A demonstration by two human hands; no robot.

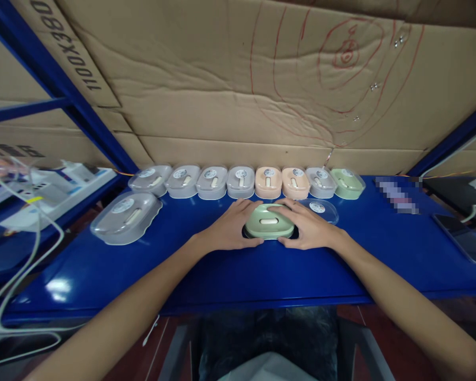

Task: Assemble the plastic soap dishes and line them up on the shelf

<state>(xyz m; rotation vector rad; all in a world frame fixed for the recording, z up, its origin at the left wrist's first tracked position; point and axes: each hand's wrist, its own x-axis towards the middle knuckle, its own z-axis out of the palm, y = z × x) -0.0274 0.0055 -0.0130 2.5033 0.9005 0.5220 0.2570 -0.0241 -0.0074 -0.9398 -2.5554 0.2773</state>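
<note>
A pale green oval box (268, 222) with a cream handle on top lies on the blue table (262, 270) straight in front of me. My left hand (232, 227) presses against its left side and my right hand (307, 225) wraps its right side, fingers over the top edge. A clear lid (321, 209) with a round sticker rests flat just behind my right hand. Along the back runs a row of several closed boxes: grey ones (212, 182), two peach ones (281, 182) and a green one (347, 182).
A larger grey box (125, 217) stands alone at the left. White cables and power strips (43, 190) fill the left shelf. A dark phone (462, 238) lies at the right. Cardboard (262, 79) forms the back wall, with blue frame posts at both sides.
</note>
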